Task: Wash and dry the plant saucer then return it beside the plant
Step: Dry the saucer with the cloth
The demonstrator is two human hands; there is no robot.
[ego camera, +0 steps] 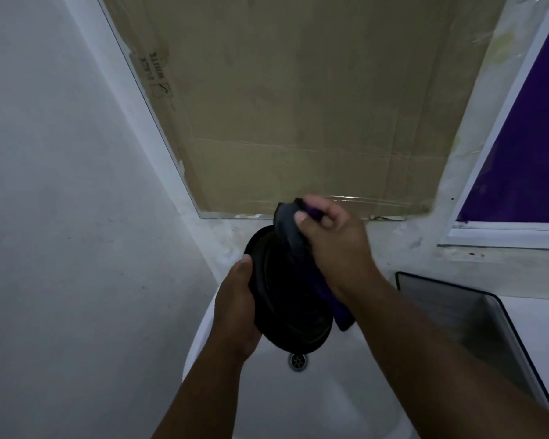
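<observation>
The left hand (pixel 235 307) holds the black saucer (pixel 286 299) tilted above the white sink (pixel 298 400). The right hand (pixel 336 245) grips a dark cloth (pixel 287 228) and presses it on the saucer's far side.

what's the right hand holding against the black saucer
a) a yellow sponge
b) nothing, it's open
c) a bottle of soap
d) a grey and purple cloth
d: the right hand grips a bunched grey and purple cloth pressed to the black saucer, which the left hand holds tilted over the white sink.
</observation>
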